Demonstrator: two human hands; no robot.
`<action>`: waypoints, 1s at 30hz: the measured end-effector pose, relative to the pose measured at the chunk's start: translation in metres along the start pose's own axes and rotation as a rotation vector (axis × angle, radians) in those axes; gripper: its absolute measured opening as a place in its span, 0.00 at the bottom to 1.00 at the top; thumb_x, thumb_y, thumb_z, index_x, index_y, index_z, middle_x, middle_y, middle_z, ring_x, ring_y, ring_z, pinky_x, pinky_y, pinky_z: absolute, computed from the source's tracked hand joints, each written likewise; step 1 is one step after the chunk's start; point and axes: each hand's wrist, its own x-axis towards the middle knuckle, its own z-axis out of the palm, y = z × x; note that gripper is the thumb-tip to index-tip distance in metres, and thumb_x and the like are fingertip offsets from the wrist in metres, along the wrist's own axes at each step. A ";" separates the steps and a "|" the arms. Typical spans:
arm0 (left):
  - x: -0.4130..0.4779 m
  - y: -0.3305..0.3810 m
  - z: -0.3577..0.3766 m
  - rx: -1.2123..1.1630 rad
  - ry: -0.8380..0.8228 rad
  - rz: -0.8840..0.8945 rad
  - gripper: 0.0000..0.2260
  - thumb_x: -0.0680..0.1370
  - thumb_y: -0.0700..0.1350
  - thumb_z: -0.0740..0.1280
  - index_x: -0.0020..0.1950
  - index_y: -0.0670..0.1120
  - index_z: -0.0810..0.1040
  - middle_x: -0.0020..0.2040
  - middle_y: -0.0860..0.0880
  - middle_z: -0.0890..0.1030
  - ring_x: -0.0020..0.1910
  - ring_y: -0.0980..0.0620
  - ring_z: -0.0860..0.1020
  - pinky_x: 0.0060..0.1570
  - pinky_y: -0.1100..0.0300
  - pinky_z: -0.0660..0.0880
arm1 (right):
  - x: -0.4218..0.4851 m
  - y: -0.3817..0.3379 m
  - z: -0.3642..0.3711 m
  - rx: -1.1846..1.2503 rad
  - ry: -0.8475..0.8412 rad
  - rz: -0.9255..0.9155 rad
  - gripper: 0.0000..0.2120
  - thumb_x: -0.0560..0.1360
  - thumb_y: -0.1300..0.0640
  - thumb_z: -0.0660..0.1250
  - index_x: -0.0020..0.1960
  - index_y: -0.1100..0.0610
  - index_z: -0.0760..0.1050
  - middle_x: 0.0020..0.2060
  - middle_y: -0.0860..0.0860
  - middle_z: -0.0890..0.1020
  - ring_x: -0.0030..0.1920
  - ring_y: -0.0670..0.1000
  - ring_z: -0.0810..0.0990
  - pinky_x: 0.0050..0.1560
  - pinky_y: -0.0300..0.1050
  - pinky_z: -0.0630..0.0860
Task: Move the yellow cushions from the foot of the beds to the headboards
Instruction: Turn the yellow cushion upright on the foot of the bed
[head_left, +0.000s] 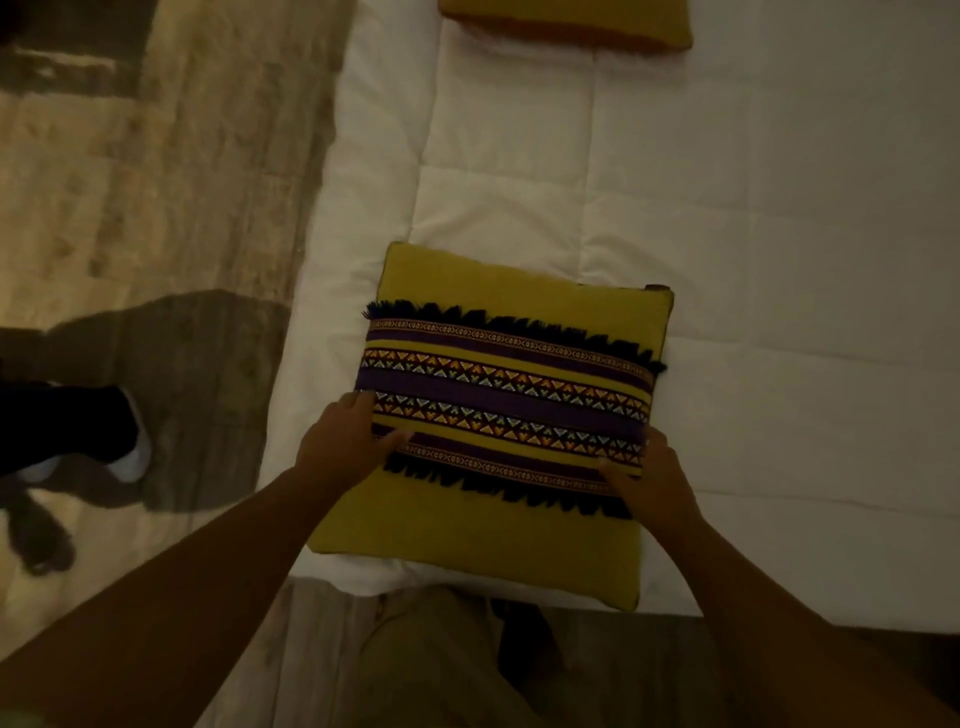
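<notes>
While the patterned yellow cushion (498, 415) lies flat at the near edge of the white bed (753, 218), i.e. at the foot, both hands are on its sides: left hand (343, 441) w/ thumb on top of the left edge, right hand (649, 483) pressed on the right edge. The fingers look clamped around the cushion, but it is not lifted yet. A second yellow cushion (566, 23) lies further up the bed, approx. toward the headboard end; the headboard itself is not in view. My judgement: maybe one cushion is placed, this one is left, other beds unknown.
</notes>
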 end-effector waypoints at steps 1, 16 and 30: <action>0.007 -0.001 0.001 -0.020 -0.007 -0.006 0.33 0.71 0.67 0.66 0.69 0.48 0.68 0.62 0.44 0.75 0.60 0.43 0.75 0.56 0.43 0.77 | 0.006 0.002 0.000 0.023 0.017 0.014 0.40 0.70 0.40 0.73 0.74 0.54 0.61 0.64 0.59 0.74 0.63 0.60 0.76 0.61 0.61 0.77; 0.089 -0.018 0.018 -0.522 -0.110 -0.202 0.44 0.64 0.63 0.77 0.71 0.47 0.61 0.62 0.47 0.76 0.58 0.47 0.77 0.54 0.51 0.76 | 0.080 0.027 0.020 0.200 -0.027 0.203 0.49 0.67 0.43 0.76 0.77 0.54 0.52 0.70 0.57 0.71 0.68 0.61 0.73 0.60 0.50 0.72; 0.080 -0.001 0.019 -0.927 -0.042 -0.341 0.34 0.67 0.45 0.80 0.69 0.42 0.69 0.62 0.41 0.79 0.59 0.41 0.79 0.58 0.40 0.77 | 0.071 0.022 0.019 0.308 0.096 0.142 0.39 0.66 0.45 0.78 0.69 0.52 0.62 0.58 0.49 0.75 0.61 0.58 0.77 0.56 0.53 0.75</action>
